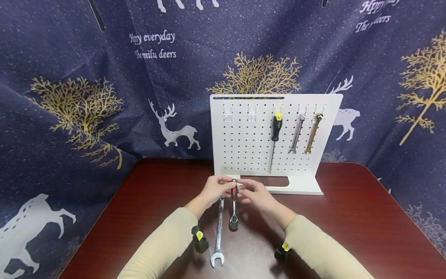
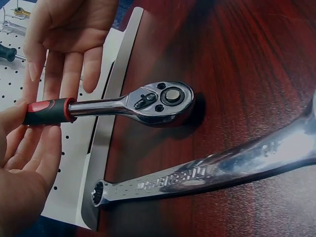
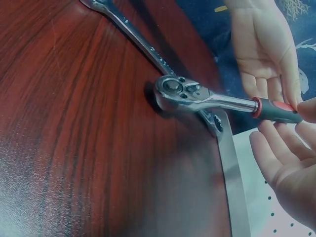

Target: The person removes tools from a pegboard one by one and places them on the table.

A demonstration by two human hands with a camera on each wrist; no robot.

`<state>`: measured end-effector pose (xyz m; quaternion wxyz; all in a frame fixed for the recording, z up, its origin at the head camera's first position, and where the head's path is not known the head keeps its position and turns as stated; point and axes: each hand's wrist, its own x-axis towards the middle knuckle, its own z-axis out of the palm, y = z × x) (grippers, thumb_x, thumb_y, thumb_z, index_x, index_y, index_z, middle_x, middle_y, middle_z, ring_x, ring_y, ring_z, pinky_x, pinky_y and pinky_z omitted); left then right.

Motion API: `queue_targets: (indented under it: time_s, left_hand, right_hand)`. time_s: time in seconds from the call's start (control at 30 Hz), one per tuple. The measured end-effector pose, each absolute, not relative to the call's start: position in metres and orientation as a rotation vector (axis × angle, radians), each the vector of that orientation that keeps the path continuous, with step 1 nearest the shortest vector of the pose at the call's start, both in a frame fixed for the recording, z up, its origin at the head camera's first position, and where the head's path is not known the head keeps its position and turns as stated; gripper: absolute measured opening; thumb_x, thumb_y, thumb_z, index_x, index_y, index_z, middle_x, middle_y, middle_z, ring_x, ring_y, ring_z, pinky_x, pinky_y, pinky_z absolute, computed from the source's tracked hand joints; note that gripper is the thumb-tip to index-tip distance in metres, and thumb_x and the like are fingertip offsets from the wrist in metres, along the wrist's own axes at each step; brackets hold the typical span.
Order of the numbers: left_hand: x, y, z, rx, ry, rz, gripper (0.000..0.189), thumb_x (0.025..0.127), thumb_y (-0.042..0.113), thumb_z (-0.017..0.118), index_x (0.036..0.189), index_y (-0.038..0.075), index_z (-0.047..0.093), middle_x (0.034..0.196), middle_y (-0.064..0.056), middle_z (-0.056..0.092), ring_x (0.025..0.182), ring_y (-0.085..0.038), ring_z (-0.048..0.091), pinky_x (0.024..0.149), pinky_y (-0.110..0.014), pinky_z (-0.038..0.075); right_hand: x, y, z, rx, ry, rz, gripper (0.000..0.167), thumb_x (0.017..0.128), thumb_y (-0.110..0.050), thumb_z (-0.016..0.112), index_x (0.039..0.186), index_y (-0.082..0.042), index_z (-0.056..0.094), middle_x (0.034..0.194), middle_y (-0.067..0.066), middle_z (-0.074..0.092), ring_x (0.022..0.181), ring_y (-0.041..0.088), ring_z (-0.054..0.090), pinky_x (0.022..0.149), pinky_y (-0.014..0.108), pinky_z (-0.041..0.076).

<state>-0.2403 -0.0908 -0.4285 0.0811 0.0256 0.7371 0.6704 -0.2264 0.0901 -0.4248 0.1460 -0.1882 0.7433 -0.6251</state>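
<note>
A ratchet wrench [image 1: 234, 221] with a red-and-black handle [image 2: 49, 111] is held between both hands, its round metal head toward the wearer. My left hand [image 1: 216, 188] pinches the handle, thumb on top and fingers beneath. At the other side, my right hand [image 1: 259, 196] touches the handle with extended fingers; its thumb looks apart from the handle in the left wrist view. A large combination wrench [image 1: 219, 228] lies below and left of the ratchet. Its open end faces the wearer, and its ring end [image 2: 98, 192] is by the white base.
Behind the hands a white pegboard [image 1: 244, 147] stands on the dark red table [image 1: 167, 186]. On its hooks hang a screwdriver [image 1: 276, 130], a silver wrench [image 1: 297, 133] and a gold-toned wrench [image 1: 313, 133]. Two clear hooks [image 1: 228, 116] at the left bear nothing.
</note>
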Motion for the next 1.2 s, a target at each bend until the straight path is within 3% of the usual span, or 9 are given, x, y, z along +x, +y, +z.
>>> queue_targets:
  time_s: [0.2, 0.47, 0.6, 0.83, 1.2]
  left_hand:
    - [-0.239, -0.092, -0.434, 0.058, 2.202, 2.015, 0.029, 0.087, 0.008, 0.066, 0.110, -0.009, 0.063, 0.092, -0.016, 0.070, 0.069, -0.016, 0.068, 0.069, -0.035, 0.060]
    - [-0.223, -0.094, -0.419, 0.068, 2.223, 1.961, 0.028, 0.089, 0.003, 0.061, 0.113, -0.012, 0.061, 0.106, -0.025, 0.066, 0.086, -0.028, 0.071, 0.078, -0.039, 0.059]
    - [-0.226, -0.094, -0.430, 0.040, 2.255, 1.953, 0.029, 0.090, 0.006, 0.061, 0.114, -0.010, 0.062, 0.106, -0.026, 0.067, 0.080, -0.026, 0.071, 0.075, -0.038, 0.059]
    - [-0.232, -0.093, -0.446, -0.028, 2.323, 1.879, 0.029, 0.090, 0.011, 0.063, 0.115, -0.003, 0.065, 0.101, -0.020, 0.070, 0.069, -0.014, 0.069, 0.070, -0.031, 0.060]
    - [-0.229, -0.094, -0.447, -0.070, 2.307, 1.874, 0.028, 0.091, 0.005, 0.057, 0.116, -0.009, 0.062, 0.101, -0.024, 0.068, 0.080, -0.025, 0.071, 0.076, -0.037, 0.059]
  right_hand:
    - [-0.228, 0.088, -0.432, -0.505, 2.109, -1.813, 0.046, 0.092, -0.003, 0.048, 0.136, 0.009, 0.040, 0.117, 0.031, 0.055, 0.100, 0.035, 0.066, 0.084, 0.042, 0.057]
    - [-0.228, 0.085, -0.438, -0.437, 2.076, -1.827, 0.047, 0.091, -0.006, 0.049, 0.135, 0.010, 0.042, 0.121, 0.032, 0.056, 0.098, 0.030, 0.067, 0.084, 0.041, 0.057]
    - [-0.228, 0.084, -0.442, -0.386, 2.053, -1.840, 0.047, 0.091, -0.007, 0.049, 0.134, 0.009, 0.043, 0.123, 0.031, 0.056, 0.096, 0.024, 0.067, 0.086, 0.042, 0.056]
    - [-0.230, 0.083, -0.445, -0.359, 2.025, -1.833, 0.047, 0.092, -0.007, 0.047, 0.134, 0.012, 0.041, 0.125, 0.032, 0.055, 0.100, 0.027, 0.066, 0.086, 0.041, 0.056]
    - [-0.233, 0.081, -0.449, -0.317, 1.981, -1.829, 0.046, 0.092, -0.006, 0.044, 0.133, 0.015, 0.041, 0.125, 0.032, 0.055, 0.103, 0.029, 0.065, 0.087, 0.044, 0.055]
